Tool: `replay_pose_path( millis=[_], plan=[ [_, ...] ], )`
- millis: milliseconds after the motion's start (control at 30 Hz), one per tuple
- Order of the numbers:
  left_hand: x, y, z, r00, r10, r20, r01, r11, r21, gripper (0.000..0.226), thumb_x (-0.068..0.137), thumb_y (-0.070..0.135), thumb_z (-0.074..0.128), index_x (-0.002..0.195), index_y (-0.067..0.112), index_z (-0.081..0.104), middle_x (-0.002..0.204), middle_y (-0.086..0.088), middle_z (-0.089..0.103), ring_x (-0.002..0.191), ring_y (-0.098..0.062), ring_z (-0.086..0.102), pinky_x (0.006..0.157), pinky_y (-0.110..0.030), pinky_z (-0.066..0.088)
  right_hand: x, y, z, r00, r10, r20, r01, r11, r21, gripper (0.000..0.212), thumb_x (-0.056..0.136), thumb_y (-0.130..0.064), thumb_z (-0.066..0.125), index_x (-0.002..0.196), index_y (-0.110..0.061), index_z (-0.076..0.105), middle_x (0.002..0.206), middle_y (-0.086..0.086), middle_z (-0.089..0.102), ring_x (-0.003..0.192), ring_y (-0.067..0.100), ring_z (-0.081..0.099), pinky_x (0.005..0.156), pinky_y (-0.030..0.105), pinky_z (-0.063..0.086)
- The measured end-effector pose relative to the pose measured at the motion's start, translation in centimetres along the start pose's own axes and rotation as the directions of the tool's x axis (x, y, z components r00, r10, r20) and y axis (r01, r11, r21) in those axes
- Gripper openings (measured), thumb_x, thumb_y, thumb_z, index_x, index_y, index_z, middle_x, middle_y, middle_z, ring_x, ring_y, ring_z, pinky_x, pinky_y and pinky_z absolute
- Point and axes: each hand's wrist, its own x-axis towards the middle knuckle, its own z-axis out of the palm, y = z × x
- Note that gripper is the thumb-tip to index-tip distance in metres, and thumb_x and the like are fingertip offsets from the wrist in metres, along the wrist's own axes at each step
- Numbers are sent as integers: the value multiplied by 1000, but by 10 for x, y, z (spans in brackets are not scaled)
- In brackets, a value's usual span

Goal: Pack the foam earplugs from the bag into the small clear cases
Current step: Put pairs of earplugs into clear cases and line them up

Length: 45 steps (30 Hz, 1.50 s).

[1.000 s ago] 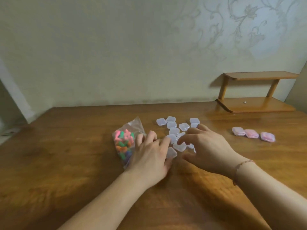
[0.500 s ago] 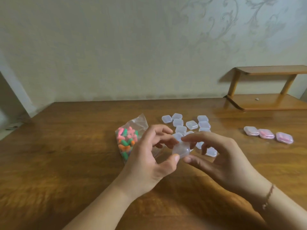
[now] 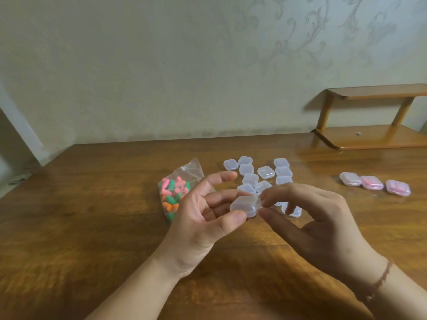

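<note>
Table (image 3: 97, 227): it carries everything, dark wood, running back to the wall.
Shelf (image 3: 374, 137): a small wooden two-tier shelf at the far right corner, with one tiny object on its lower board that I cannot identify.
Bag (image 3: 178, 192): a clear plastic bag lying just left of my hands, its mouth toward the wall, with many pink, green and orange foam earplugs (image 3: 172, 199) in it.
Empty cases (image 3: 265, 173): a loose cluster of small clear cases, lids closed, beyond my hands near the table's middle; roughly a dozen, some hidden behind my fingers.
Filled cases (image 3: 374, 184): three closed cases in a row, well apart to the right, pink showing through them.
Case in hand (image 3: 246, 205): one clear case, lifted off the table between both hands, lid apparently closed, nothing visible inside.
Left grip (image 3: 208, 218): my left hand pinches the case, thumb on its near edge and middle fingers behind, forefinger stretched free.
Right grip (image 3: 307, 215): my right hand pinches the case's right edge between thumb and forefinger, seemingly placed to pry the lid.
Progress: I judge it early. Three cases look packed, the cluster is unfilled, the bag is well stocked; this case has yet to be opened, loaded and snapped closed.
Writing: I can read no brand, label or lettering on bag or cases.
</note>
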Motion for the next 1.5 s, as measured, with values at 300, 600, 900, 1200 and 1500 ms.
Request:
replay_pose_path(
  millis=[300, 600, 900, 1200, 1500],
  plan=[
    [0, -1, -4, 997, -58, 59, 51, 992, 119, 62, 65, 21, 79, 123, 30, 58, 105, -7, 75, 96, -19, 71, 80, -25, 56, 0, 2, -4, 992, -87, 97, 101, 983, -151, 13, 87, -32, 63, 84, -20, 66, 80, -14, 66, 69, 3, 60, 55, 30, 51],
    [-1, 1, -5, 989, -116, 96, 99, 981, 165, 66, 67, 12, 81, 127, 22, 55, 102, -5, 76, 93, -15, 70, 79, -23, 54, 0, 4, -4, 979, -146, 145, 169, 973, -160, 7, 85, -27, 65, 81, -21, 63, 69, -14, 57, 58, 2, 50, 49, 27, 48],
    [-5, 5, 2, 954, -203, 222, 148, 959, 241, 75, 75, -7, 74, 136, 29, 48, 118, -18, 70, 113, -34, 66, 96, -33, 53, 1, -1, -7, 998, 16, 66, -19, 999, 43, 19, 84, -39, 65, 94, -24, 61, 75, -12, 62, 65, 7, 61, 54, 25, 48],
    [-7, 9, 4, 913, -293, 284, 148, 887, 438, 71, 86, -9, 66, 132, 40, 45, 120, 6, 69, 115, -6, 63, 97, -20, 48, 0, 0, 4, 997, 7, 77, 10, 977, -215, 9, 89, -33, 58, 90, -26, 64, 81, -14, 58, 63, 9, 56, 47, 34, 48],
    [-9, 16, 3, 949, -270, 161, 227, 943, 242, 33, 89, 24, 47, 107, 2, 64, 92, -9, 62, 86, -18, 57, 77, -22, 48, 1, -12, 14, 998, 53, -36, -56, 992, -112, 11, 89, -36, 62, 96, -27, 66, 77, -16, 57, 62, 9, 57, 47, 30, 46]
  ],
)
